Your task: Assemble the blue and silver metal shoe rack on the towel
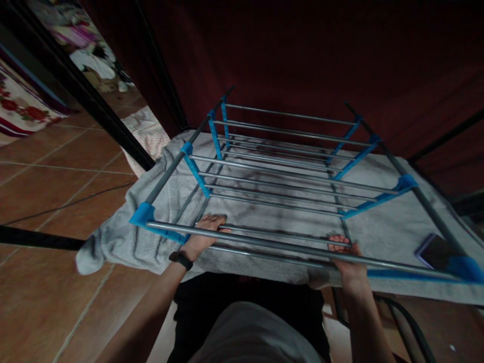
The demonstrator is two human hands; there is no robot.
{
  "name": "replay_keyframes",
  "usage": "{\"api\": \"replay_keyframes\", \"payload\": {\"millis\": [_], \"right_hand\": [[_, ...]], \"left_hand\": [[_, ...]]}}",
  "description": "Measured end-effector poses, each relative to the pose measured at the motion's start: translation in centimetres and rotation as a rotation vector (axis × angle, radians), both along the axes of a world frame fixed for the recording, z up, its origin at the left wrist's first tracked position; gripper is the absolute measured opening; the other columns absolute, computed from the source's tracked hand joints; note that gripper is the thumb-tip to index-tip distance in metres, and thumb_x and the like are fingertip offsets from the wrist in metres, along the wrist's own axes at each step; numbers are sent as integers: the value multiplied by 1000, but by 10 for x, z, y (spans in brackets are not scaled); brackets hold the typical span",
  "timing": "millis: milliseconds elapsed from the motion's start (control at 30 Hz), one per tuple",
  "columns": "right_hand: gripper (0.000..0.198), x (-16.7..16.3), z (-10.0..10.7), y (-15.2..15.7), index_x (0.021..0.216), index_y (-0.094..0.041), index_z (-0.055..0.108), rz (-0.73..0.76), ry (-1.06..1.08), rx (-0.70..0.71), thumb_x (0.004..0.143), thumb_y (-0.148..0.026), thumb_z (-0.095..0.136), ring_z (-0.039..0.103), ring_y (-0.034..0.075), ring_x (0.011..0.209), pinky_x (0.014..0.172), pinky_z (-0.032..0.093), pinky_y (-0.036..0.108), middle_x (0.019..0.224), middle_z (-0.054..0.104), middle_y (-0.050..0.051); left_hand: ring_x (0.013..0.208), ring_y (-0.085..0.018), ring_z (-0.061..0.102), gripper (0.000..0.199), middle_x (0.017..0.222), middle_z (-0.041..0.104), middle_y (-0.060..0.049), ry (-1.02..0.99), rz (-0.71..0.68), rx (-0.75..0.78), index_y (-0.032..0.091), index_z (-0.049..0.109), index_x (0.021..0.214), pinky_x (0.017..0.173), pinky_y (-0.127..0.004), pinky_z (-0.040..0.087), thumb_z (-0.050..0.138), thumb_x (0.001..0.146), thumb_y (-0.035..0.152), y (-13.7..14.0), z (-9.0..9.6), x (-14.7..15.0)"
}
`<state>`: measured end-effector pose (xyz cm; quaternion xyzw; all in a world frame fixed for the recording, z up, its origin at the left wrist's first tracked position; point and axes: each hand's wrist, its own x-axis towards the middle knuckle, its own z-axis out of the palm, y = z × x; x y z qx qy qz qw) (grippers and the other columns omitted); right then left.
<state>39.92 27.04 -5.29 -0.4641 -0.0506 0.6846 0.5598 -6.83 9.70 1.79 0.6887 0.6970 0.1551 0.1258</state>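
Observation:
A shoe rack point(264, 244) of grey metal tubes and blue plastic brackets lies on a grey blanket point(280, 181), its shelves facing up and away. My left hand point(206, 233), with a black band on the wrist, reaches under the nearest tube and closes on a thin rod near the left blue bracket point(142, 214). Palm up, my right hand point(346, 252) curls its fingers round the same rod further right. Part of each hand is hidden behind the front tube.
A phone point(434, 250) rests on the blanket at the right, beside the rack's corner. Dark red cloth point(287, 55) hangs behind. Black metal posts point(98, 111) stand at the left. A cable point(71, 202) crosses the tiled floor point(49, 287), and clothes point(93, 63) are heaped further back.

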Motion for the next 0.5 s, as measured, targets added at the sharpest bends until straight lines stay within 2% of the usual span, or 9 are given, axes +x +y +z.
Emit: {"api": "replay_keyframes", "payload": {"millis": [100,200,400,500], "right_hand": [[10,0,-2,2,74,-24,58,-8,-4,16,82,-29,55,67,17,72,74,59,36,75,65,0],[12,-4,-3,4,73,-24,58,-23,-24,21,83,-30,56,66,16,69,72,59,35,71,65,-2],[8,-25,0,0,79,-24,63,-8,-114,76,80,-16,61,67,10,71,74,57,23,74,67,-5],[7,-35,3,-3,82,-24,66,-23,-116,99,80,-18,64,68,10,74,75,57,22,77,69,-3]], "left_hand": [[93,-23,64,25,94,69,-4,11,5,6,22,60,92,92,-39,44,49,96,44,0,1,-1],[99,-23,64,23,100,70,-5,32,18,45,23,61,97,95,-39,42,47,97,40,0,-3,-2],[102,-25,60,29,102,69,-6,171,106,174,24,64,98,94,-43,40,40,99,41,-3,-10,-6],[105,-27,59,29,108,68,-7,226,115,225,25,63,103,97,-45,38,40,99,42,-4,-12,-8]]}}
